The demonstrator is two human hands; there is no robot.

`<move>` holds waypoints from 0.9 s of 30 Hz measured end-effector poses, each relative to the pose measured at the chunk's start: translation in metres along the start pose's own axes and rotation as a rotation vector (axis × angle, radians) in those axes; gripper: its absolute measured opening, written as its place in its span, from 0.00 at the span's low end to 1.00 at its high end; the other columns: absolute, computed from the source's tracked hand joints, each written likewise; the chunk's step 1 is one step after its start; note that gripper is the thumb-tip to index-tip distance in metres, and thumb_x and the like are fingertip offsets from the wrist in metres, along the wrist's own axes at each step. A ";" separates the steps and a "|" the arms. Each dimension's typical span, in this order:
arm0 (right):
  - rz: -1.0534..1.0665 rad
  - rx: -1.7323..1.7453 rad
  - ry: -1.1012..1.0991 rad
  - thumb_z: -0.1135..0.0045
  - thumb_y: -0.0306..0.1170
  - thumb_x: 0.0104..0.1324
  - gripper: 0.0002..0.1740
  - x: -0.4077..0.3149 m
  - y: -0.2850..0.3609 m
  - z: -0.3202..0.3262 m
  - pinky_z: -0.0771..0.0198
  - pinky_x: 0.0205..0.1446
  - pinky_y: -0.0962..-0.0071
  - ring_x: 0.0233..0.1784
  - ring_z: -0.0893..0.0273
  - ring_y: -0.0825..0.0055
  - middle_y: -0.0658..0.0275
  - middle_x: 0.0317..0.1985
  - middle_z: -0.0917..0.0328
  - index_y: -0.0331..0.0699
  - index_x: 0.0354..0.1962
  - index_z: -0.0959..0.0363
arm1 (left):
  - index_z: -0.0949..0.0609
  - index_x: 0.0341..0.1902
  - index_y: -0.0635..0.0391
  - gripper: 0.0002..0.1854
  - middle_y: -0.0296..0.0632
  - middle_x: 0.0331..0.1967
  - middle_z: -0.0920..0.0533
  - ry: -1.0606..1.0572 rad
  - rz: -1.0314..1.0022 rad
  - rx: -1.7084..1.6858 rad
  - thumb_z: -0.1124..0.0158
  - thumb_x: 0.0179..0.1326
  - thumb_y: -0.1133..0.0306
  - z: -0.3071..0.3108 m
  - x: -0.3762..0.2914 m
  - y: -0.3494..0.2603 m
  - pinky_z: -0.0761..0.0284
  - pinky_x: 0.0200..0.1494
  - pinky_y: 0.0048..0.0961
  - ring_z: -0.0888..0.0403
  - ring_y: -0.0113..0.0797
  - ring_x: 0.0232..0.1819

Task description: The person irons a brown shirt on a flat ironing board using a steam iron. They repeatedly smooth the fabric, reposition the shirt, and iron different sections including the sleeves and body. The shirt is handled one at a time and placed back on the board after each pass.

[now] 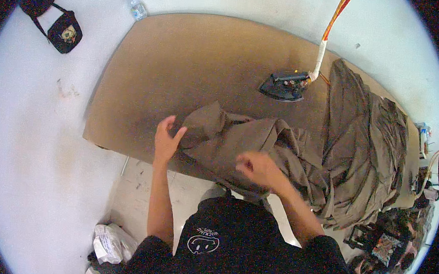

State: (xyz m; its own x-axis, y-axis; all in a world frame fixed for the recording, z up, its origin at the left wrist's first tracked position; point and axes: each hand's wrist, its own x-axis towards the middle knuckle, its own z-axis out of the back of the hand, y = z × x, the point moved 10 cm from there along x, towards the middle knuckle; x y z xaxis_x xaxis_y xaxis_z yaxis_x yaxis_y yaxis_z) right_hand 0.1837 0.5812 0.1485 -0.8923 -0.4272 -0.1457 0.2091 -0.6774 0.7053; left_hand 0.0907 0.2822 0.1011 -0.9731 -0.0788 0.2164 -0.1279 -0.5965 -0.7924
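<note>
A brown fabric garment (pixel 242 138) lies crumpled on a tan-covered ironing table, along the edge nearest my body. My left hand (pixel 167 139) is at the cloth's left end, thumb and fingers apart, holding nothing; whether it touches the cloth cannot be told. Over the middle of the cloth is my right hand (pixel 259 169), blurred, its fingers curled; whether it pinches any fabric is unclear. Beyond the cloth a dark electric iron (pixel 285 86) rests on the table, with a white-sleeved cord (pixel 319 58) rising from its rear. More brown fabric (pixel 360 147) is heaped at the right.
The ironing table (pixel 195 51) has a curved-looking far edge. A plastic bottle (pixel 134 3) lies beyond its far left corner, and a black bag with a strap (pixel 64 32) is at the upper left. White plastic bags (pixel 113 242) sit lower left. Mixed items clutter the lower right.
</note>
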 end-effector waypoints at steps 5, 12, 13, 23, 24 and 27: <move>0.046 -0.626 -0.441 0.35 0.39 0.61 0.18 0.056 0.000 0.003 0.25 0.47 0.58 0.43 0.20 0.54 0.56 0.37 0.21 0.38 0.45 0.22 | 0.20 0.53 0.59 0.21 0.45 0.42 0.15 0.280 -0.043 0.208 0.32 0.62 0.58 -0.044 0.031 -0.019 0.25 0.51 0.38 0.18 0.43 0.49; -0.407 -0.255 -0.008 0.34 0.40 0.57 0.22 -0.025 -0.025 -0.010 0.32 0.63 0.53 0.62 0.29 0.51 0.55 0.53 0.24 0.46 0.49 0.25 | 0.18 0.48 0.59 0.13 0.36 0.41 0.15 0.225 0.215 -0.512 0.41 0.71 0.62 -0.003 -0.018 -0.037 0.25 0.48 0.29 0.19 0.28 0.45; -0.178 -0.244 -0.182 0.33 0.39 0.57 0.19 -0.025 0.011 0.007 0.33 0.64 0.52 0.62 0.29 0.51 0.55 0.51 0.23 0.45 0.46 0.25 | 0.18 0.49 0.59 0.13 0.35 0.41 0.15 0.291 0.293 -0.707 0.42 0.72 0.63 -0.010 -0.026 -0.048 0.25 0.48 0.28 0.19 0.26 0.45; 0.346 -0.054 -0.651 0.33 0.31 0.58 0.12 -0.116 0.094 0.058 0.30 0.51 0.58 0.46 0.24 0.53 0.53 0.38 0.22 0.38 0.36 0.27 | 0.19 0.51 0.63 0.19 0.37 0.42 0.15 0.324 0.081 -0.309 0.35 0.66 0.60 0.013 -0.083 -0.165 0.25 0.50 0.27 0.19 0.30 0.44; 0.278 0.039 -0.652 0.34 0.31 0.58 0.11 -0.142 0.083 0.068 0.29 0.47 0.60 0.42 0.23 0.54 0.54 0.35 0.23 0.38 0.35 0.28 | 0.19 0.50 0.63 0.19 0.37 0.41 0.15 0.343 0.125 -0.211 0.34 0.66 0.60 0.012 -0.094 -0.163 0.25 0.47 0.28 0.19 0.30 0.43; 0.183 0.106 -0.626 0.35 0.30 0.61 0.09 -0.199 0.079 0.079 0.30 0.36 0.65 0.32 0.23 0.58 0.56 0.29 0.24 0.37 0.34 0.28 | 0.19 0.45 0.62 0.13 0.36 0.38 0.15 0.092 0.148 -0.285 0.36 0.68 0.62 0.043 -0.113 -0.169 0.27 0.42 0.23 0.21 0.23 0.38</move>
State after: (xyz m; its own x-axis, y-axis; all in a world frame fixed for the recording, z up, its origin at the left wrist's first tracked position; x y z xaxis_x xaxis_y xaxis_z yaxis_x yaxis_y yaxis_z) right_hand 0.3464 0.6608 0.2882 -0.9167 -0.0791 0.3917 0.3678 -0.5507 0.7493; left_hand 0.2304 0.3575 0.2357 -0.9967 -0.0676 0.0445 -0.0193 -0.3354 -0.9419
